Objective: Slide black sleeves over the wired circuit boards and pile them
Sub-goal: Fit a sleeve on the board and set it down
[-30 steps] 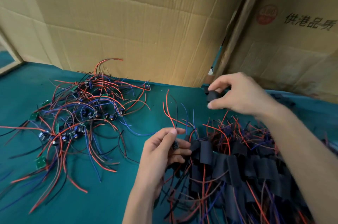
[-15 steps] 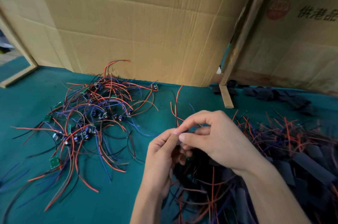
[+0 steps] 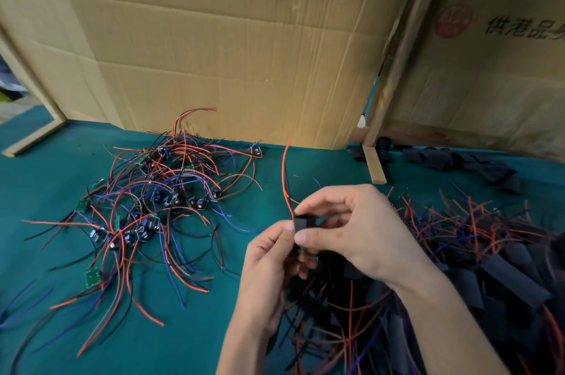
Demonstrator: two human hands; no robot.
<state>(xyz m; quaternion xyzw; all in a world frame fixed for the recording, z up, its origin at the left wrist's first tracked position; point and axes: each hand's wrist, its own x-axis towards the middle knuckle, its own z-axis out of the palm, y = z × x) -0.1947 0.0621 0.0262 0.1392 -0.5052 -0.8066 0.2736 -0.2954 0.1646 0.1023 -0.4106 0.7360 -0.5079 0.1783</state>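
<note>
I note the right hand (image 3: pixel 351 231) pinching the black sleeve (image 3: pixel 301 224) upright, directly above the board, mostly hidden, gripped by the left hand (image 3: pixel 269 270).

One black sleeve (image 3: pixel 301 224), short and flat-sided, sits upright at frame centre, with a red wire (image 3: pixel 285 174) rising from its top. A tangle of bare circuit boards (image 3: pixel 159 206), small green boards with red, blue and black wires, lies centre left. A pile of sleeved boards (image 3: pixel 477 280) fills the lower right. Loose empty sleeves (image 3: pixel 452 160) lie at the right, against the cardboard.
</note>
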